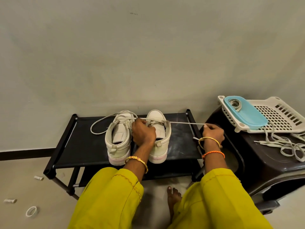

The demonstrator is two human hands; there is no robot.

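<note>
Your right hand (212,132) pinches lace (186,123) end. Line runs taut from this grip to shoe (160,146) left of it, likely to take slack out. Your left hand (144,133) grip curls on lace crossing and steadies shoe on rack (179,142) against pull.

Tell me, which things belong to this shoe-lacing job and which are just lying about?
In use: left hand, right hand, taut lace, shoe being laced, black rack.
Lying about: loose laces, blue tub, white basket, brown stool.
</note>
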